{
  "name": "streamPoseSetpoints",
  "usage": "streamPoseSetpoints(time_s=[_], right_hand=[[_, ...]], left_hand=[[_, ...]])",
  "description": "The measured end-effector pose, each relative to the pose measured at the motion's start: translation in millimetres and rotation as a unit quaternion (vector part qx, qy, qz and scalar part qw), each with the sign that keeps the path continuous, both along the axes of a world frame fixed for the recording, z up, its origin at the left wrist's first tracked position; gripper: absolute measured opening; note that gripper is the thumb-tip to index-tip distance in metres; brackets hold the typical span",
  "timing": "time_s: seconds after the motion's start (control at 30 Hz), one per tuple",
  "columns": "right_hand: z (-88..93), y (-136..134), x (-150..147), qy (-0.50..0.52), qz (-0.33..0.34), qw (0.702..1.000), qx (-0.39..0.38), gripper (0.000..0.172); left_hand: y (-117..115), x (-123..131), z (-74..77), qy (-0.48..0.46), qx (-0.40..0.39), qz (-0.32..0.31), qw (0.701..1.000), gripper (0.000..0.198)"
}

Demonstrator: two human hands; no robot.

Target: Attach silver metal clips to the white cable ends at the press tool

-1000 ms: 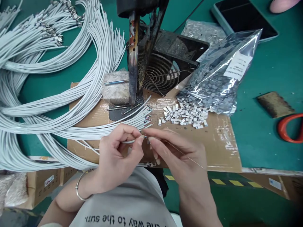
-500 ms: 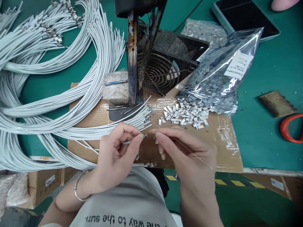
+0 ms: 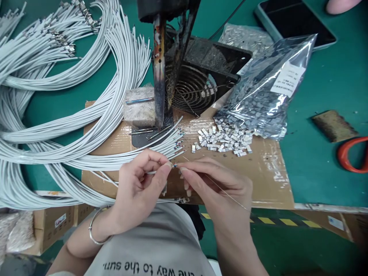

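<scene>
My left hand (image 3: 143, 184) pinches the tip of a white cable (image 3: 151, 172) between thumb and index finger, its stripped end pointing right. Close against it, my right hand (image 3: 212, 184) has thumb and index finger closed on a small metal connector (image 3: 176, 165), mostly covered by the fingertips. A thin silvery wire (image 3: 227, 193) also runs through that hand, its tip poking out above the index finger. Just behind the hands lie more white cables (image 3: 138, 156) with bared ends, and a loose pile of small metal connectors (image 3: 225, 140) on a cardboard sheet (image 3: 267, 180).
A soldering stand (image 3: 160, 73) with a dark metal shaft rises in front of my hands, beside a sooty fan (image 3: 198, 88). Large cable bundles (image 3: 57, 153) spread leftward. Rightward are a plastic bag of connectors (image 3: 267, 92), a tablet (image 3: 299, 19), a worn sponge (image 3: 335, 125) and orange-handled scissors (image 3: 346, 155).
My right hand has moved left, bringing the metal connector up to the cable end at my left fingertips. The left hand has barely moved.
</scene>
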State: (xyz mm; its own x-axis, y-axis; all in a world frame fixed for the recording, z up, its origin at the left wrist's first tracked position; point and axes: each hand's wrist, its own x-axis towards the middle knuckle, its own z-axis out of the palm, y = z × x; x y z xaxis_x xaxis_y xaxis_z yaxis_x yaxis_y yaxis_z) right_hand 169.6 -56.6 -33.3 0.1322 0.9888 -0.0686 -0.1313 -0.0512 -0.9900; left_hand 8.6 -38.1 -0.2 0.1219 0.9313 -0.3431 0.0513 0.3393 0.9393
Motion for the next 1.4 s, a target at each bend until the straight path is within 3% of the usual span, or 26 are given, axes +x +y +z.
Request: streamPoseSetpoints(time_s=[0.8,1.4], right_hand=[[-2.4,-1,-2,0.026,-0.008,1.0,-0.016,0.029],[-2.1,-1,-3,0.018,-0.008,1.0,-0.005,0.028]], left_hand=[[1,3,-3.9,-0.051,-0.046,0.019,0.997,0.012],[8,5,6.2,0.03,-0.039,0.004,0.999,0.011]])
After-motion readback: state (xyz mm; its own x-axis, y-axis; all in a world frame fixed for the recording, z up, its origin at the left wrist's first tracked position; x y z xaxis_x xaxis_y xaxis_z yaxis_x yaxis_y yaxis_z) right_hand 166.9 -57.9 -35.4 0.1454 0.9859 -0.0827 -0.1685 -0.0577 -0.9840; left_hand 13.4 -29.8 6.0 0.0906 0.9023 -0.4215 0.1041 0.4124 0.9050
